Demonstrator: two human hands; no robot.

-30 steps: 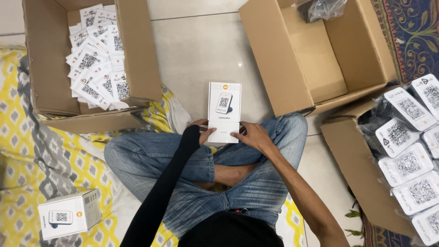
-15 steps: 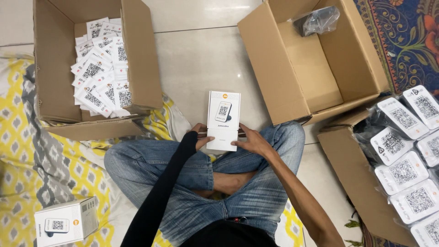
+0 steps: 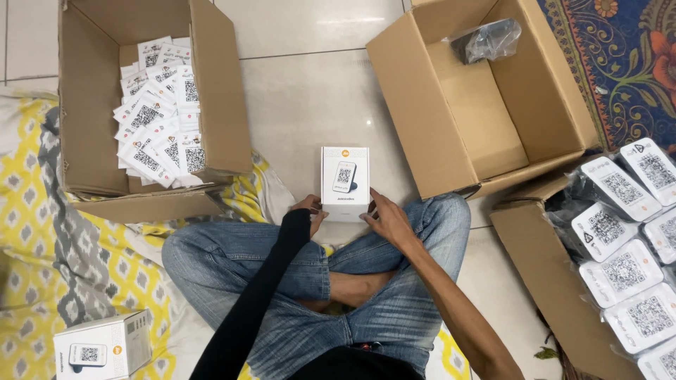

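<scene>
My left arm wore a long black sleeve, snug and plain, ending at the wrist just short of my left hand. My right arm was bare up to my right hand. I wore faded blue jeans and a black top.

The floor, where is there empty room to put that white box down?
Bare tile lies between the card-filled carton and the nearly empty carton, just beyond the white box held by the left hand and right hand. The right-side carton of devices is packed.
</scene>
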